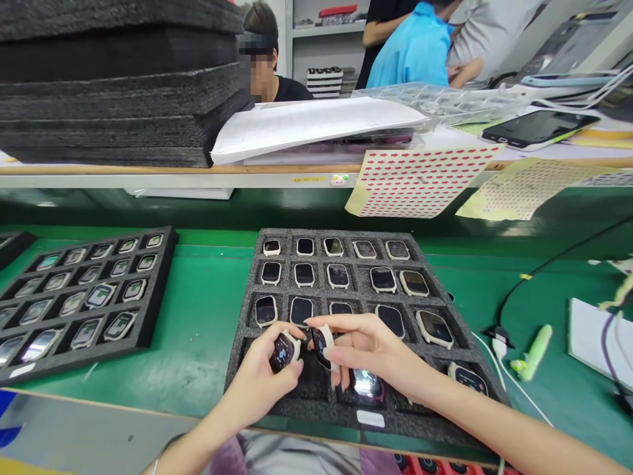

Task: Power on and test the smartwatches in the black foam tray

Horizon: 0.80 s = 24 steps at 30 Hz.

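My left hand [264, 376] is closed round a smartwatch case [281, 353] with a pale frame and a lit dark screen. Close beside it, my right hand [368, 346] grips a second smartwatch case [321, 344], tilted on edge with its screen turned left. Both are held above the front rows of a black foam tray [368, 417], whose pockets hold several more strapless watches. A watch with a bright, lit screen [366, 384] lies in the front row below my right hand. Another watch [467, 379] sits at the front right, partly behind my right forearm.
A second foam tray [143, 333] of watches lies left on the green bench [198, 290]. Cables [499, 343], a green pen-like object [534, 353] and white paper lie right. A shelf above bears stacked foam [119, 99], papers [316, 125] and a phone [539, 127]. People are beyond.
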Tool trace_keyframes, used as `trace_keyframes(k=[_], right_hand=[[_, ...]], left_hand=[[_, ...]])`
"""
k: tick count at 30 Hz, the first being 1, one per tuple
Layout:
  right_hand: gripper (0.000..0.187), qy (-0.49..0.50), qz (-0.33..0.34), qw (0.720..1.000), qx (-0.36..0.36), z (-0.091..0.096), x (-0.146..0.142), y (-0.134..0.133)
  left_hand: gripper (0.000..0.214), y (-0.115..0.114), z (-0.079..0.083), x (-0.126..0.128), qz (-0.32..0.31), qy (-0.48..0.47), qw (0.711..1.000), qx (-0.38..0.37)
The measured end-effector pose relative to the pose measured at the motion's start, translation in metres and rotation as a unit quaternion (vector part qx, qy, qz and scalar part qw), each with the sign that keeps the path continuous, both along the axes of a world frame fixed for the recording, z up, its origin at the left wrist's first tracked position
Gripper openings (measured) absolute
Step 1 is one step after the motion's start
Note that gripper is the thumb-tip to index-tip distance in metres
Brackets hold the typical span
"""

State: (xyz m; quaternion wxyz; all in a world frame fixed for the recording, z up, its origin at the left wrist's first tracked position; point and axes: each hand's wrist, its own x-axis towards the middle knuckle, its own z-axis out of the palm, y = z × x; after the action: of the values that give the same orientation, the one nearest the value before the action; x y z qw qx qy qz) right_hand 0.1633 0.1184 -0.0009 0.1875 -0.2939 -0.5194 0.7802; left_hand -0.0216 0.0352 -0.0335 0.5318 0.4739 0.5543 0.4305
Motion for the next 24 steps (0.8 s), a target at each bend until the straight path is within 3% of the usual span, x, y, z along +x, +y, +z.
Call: trace_keyframes(k=[18,24], right_hand=[[0.047,-0.012,0.002,1.000,0.018,0.0013,0.0010,0.0007],[0.049,-0.016,0.004,1.000,0.027,0.0005,0.0016,0.0005]], left_hand=[[0.027,-0.0002,0.0028,0.0004,0.015,0.003,1.000,0.019],[0.024,-0.0012,0.0049,0.0008,0.046,-0.010,0.999,-0.015]])
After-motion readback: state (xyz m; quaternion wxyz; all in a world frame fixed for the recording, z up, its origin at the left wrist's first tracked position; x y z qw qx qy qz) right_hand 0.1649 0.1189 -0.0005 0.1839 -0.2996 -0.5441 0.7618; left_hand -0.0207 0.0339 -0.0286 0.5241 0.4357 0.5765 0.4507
